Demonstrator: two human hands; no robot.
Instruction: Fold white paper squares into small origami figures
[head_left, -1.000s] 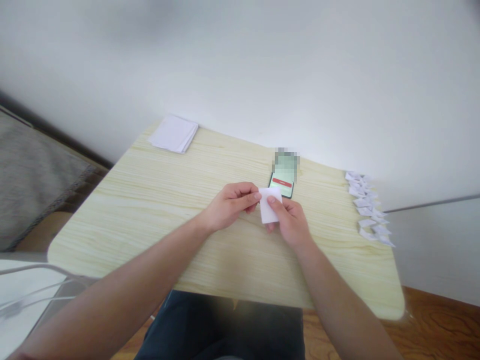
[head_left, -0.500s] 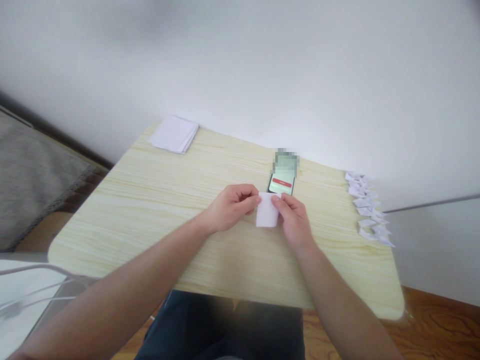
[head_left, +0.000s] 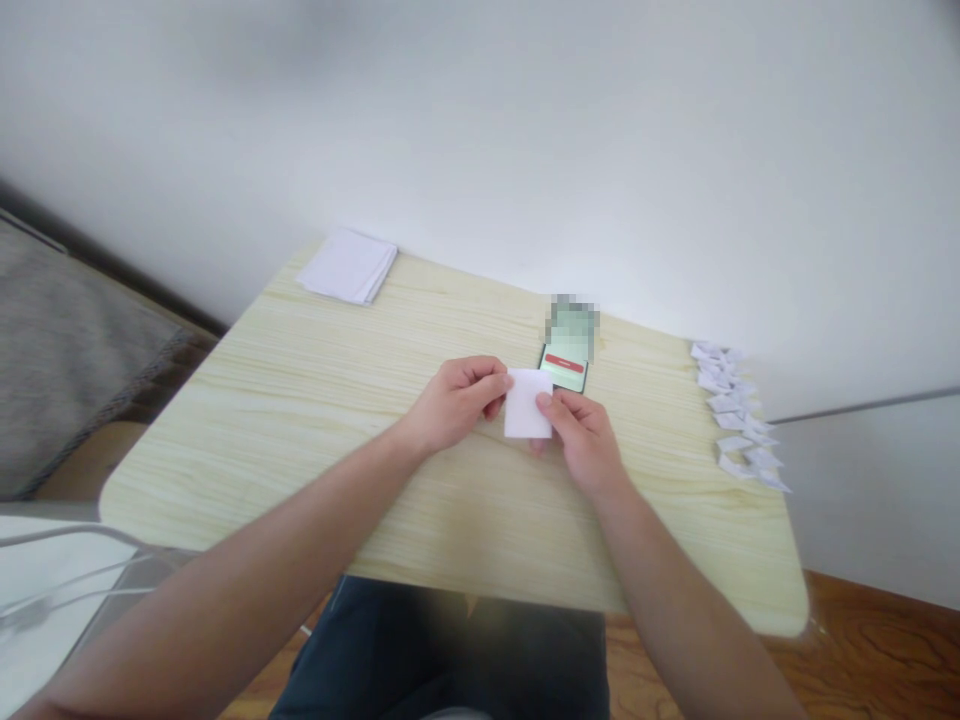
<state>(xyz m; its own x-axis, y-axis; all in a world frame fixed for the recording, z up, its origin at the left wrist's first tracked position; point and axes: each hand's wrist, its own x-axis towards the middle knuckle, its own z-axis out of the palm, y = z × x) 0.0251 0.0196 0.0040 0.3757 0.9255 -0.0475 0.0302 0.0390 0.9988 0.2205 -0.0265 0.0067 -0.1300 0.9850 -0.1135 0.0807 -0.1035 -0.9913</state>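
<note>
A small white, nearly square piece of paper [head_left: 527,408] is held up between my two hands over the table. My left hand [head_left: 463,398] is closed, its thumb and fingers pinching the paper's upper left corner. On the other side, my right hand [head_left: 589,432] grips the right edge, thumb on the front and fingertips showing behind the lower edge. Just beyond the paper lies a phone [head_left: 565,365] with a red bar on its lit screen; its upper part is blurred out.
A stack of white paper sheets [head_left: 349,266] lies at the table's far left corner. Several folded white paper pieces [head_left: 731,405] stand in a group along the right edge. The pale wooden table [head_left: 300,400] meets a white wall. White cables [head_left: 82,585] lie at lower left.
Both hands have shifted the paper slightly left and away from me. The paper now faces me more squarely, and right-hand fingertips show beneath it.
</note>
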